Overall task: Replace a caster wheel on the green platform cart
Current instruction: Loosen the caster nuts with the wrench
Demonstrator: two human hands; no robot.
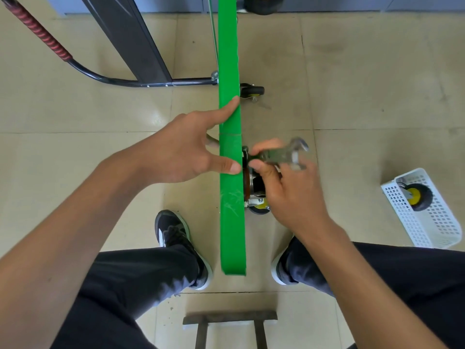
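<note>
Two hands work the green platform cart (230,152) tipped on edge: our left hand (186,149) braces it, fingers spread, while our right hand (284,187) grips a wrench (281,156) at the caster wheel (256,195); slipping could topple it.

Floor (352,71): beige tiles, scuffed, with thin dark joints. A dark upright panel (130,39) is seen at upper left, slanting toward the top edge. A dark metal frame (230,317) with two legs lies at the bottom edge. Black shoes with white soles are planted on the tiles: one (176,238) left of centre, the other (283,267) to its right, mostly covered by dark trousers (130,278).
</note>
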